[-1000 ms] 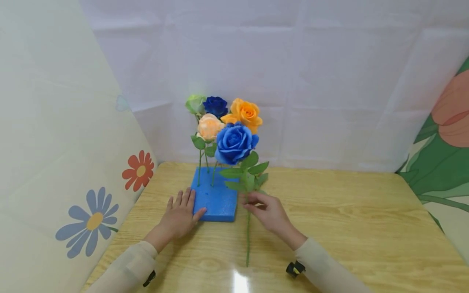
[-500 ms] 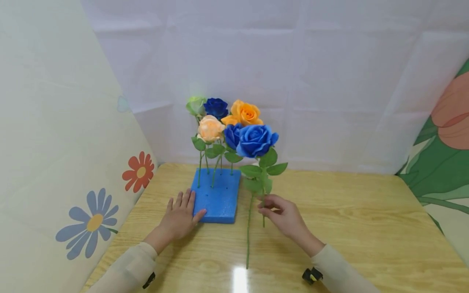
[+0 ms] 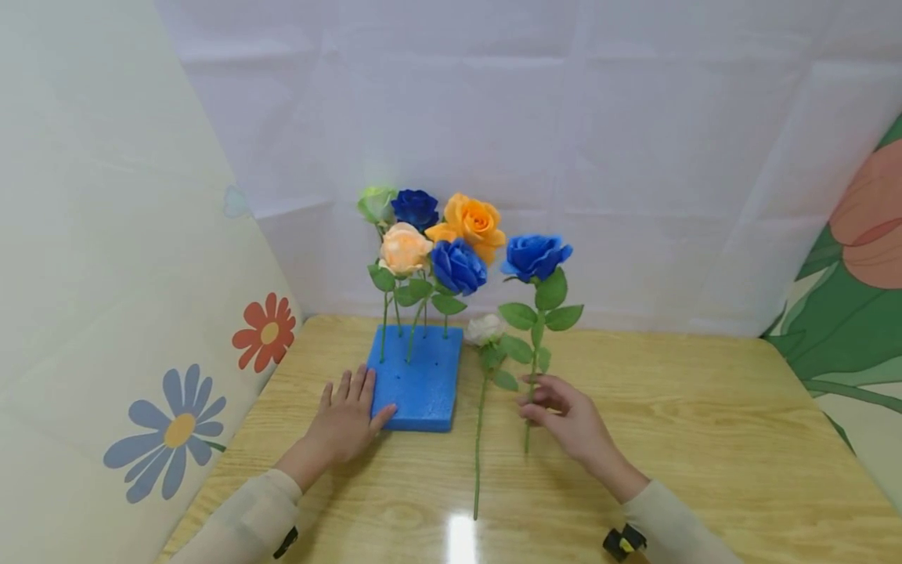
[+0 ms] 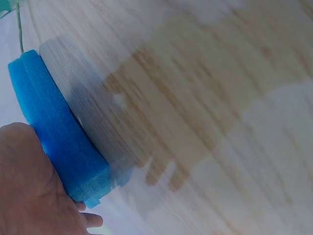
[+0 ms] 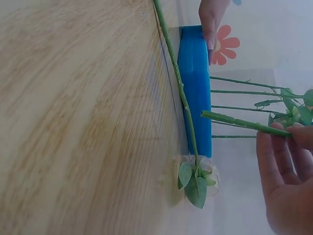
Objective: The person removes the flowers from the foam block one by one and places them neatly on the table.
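Note:
My right hand (image 3: 567,415) pinches the green stem of a blue rose (image 3: 537,257) between thumb and fingers, holding it upright to the right of a blue foam block (image 3: 419,399). In the right wrist view the stem's cut end (image 5: 215,115) sticks out beyond the fingertips, clear of the foam. My left hand (image 3: 345,423) lies with fingers spread at the foam's left edge, the thumb on its front corner. Several roses stand in the block: a light green one (image 3: 377,204), a dark blue one (image 3: 416,208), a peach one (image 3: 405,247), an orange one (image 3: 475,221) and another blue one (image 3: 460,266).
A white rose (image 3: 485,329) lies on the wooden table (image 3: 676,439) between the foam and my right hand, its stem pointing toward me. Small holes show in the foam's top. A white cloth (image 3: 634,157) hangs behind the table.
My right hand has carried the blue rose rightward, away from the foam block, uncovering the standing blue rose and the white rose on the table. The left hand stays in place.

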`<state>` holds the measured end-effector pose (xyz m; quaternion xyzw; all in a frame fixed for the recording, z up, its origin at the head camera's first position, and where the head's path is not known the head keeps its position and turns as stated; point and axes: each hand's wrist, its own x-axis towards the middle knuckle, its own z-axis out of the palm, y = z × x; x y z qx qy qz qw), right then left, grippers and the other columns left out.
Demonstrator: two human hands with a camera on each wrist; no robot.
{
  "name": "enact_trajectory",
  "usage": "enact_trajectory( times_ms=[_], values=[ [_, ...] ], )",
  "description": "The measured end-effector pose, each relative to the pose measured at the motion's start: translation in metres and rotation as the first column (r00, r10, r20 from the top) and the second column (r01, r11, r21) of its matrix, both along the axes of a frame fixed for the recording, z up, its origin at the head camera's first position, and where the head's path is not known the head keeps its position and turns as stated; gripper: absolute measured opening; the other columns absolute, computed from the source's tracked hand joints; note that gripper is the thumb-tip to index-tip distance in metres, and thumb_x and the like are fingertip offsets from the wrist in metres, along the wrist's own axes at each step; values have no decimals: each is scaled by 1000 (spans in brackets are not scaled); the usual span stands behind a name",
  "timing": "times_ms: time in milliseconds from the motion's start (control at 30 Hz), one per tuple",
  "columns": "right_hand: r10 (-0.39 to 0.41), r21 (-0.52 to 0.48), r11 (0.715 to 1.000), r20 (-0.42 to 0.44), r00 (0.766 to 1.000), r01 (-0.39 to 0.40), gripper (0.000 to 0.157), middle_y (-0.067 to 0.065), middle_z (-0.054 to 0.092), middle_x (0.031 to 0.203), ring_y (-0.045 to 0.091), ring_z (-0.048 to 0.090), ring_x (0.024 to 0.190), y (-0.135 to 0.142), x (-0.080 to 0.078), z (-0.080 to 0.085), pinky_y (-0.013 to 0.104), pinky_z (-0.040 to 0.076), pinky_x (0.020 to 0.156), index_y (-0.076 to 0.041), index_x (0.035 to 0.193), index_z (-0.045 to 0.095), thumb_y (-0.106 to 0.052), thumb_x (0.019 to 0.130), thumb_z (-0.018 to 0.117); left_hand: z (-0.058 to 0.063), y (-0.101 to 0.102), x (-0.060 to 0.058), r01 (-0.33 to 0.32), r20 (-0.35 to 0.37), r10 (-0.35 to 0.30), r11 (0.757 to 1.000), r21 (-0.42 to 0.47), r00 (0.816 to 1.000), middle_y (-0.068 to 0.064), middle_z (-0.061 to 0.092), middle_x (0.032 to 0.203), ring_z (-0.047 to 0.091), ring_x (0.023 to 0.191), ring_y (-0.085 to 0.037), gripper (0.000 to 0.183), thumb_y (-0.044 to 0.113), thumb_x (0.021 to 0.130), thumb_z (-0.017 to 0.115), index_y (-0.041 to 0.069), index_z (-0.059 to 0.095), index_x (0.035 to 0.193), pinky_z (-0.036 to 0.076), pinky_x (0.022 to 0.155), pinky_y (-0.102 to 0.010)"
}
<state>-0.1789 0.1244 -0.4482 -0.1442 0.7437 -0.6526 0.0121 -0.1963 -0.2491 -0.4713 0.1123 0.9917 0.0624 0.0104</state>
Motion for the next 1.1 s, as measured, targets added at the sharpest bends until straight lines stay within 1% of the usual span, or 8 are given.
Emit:
enact_trajectory(
  times_ms=[100,267,467,867,1000,1100],
  values=[
    [14,-18,1000,13,1000,-14,46,29,69,108,12,72,91,4,1,0,34,61,78,1,133,60,5,89,72,1,0,1,0,0,0,1000,5,1000,-30,18,164,17,149,-53,86,58,106,34,-9,21,157,12,116,-72],
    [54,-20,998,19,998,-54,50,36,65,111,11,72,90,8,0,-1,33,61,76,4,139,54,4,92,69,2,1,2,-4,12,4,1000,11,1000,-30,17,164,16,149,-53,85,57,106,36,-9,20,157,11,116,-72],
    [87,-35,996,85,993,-84,55,40,61,116,12,72,89,12,-1,-2,35,62,77,7,145,46,5,93,67,3,1,2,-1,10,1,1000,12,1000,-30,17,164,15,149,-53,85,57,106,36,-9,20,157,11,116,-72],
    [74,-42,997,208,975,-67,57,32,63,117,20,73,91,17,-3,-3,38,62,78,3,149,44,2,96,64,3,1,2,8,4,-8,1000,10,1000,-30,18,164,16,149,-53,86,59,106,33,-9,20,157,12,116,-72],
    [76,-31,997,248,966,-71,57,27,65,116,20,73,91,19,-4,-4,39,62,78,3,150,42,0,97,64,3,1,2,6,13,-6,1000,8,1000,-30,16,164,15,150,-53,87,60,106,32,-9,19,157,11,116,-72],
    [78,-24,997,265,961,-74,58,26,65,117,20,73,91,20,-3,-4,39,62,79,3,151,40,-1,98,64,3,1,2,1,16,-1,1000,8,1000,-30,16,164,15,150,-53,86,59,106,33,-9,19,157,10,116,-72]
  ],
)
